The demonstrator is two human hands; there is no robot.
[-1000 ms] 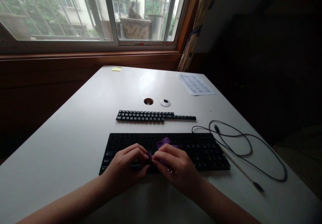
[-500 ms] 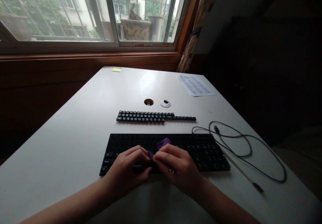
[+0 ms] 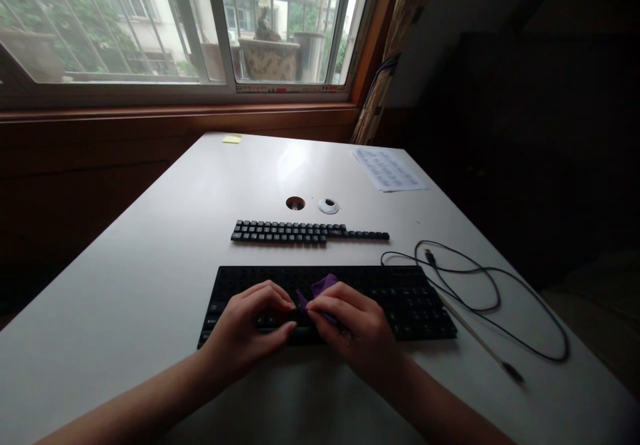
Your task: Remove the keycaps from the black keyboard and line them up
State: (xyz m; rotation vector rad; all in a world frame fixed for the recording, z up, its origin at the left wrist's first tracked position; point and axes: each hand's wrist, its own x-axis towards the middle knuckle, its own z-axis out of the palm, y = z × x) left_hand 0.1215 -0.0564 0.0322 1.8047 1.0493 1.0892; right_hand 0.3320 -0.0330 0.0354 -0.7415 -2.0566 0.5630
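Note:
A black keyboard [image 3: 415, 308] lies under both of my hands, with much of its upper left part bare of keycaps. My right hand [image 3: 353, 318], wearing a ring, pinches a purple cloth [image 3: 324, 285]; one part bunches above the fingers and a corner sticks out at the fingertips. My left hand [image 3: 255, 322] curves close beside that corner, thumb and fingers bent around something small and dark, perhaps a keycap, too dim to name surely. Behind the keyboard, loose black keycaps [image 3: 280, 232] stand in tidy rows on the white table [image 3: 165, 245].
A black cable [image 3: 493, 272] loops on the right, its USB plug [image 3: 430, 256] near the keyboard. A thin pale stick with a dark bristly tip [image 3: 513, 372] lies alongside. Farther back are a table hole [image 3: 295, 203], a round cover [image 3: 329, 206], printed paper [image 3: 390, 170] and a yellow note [image 3: 232, 138].
My left thumb has moved down from the fingertips, widening the gap in that hand. The cloth's corner between the hands has tipped upward. My right hand stays almost in place.

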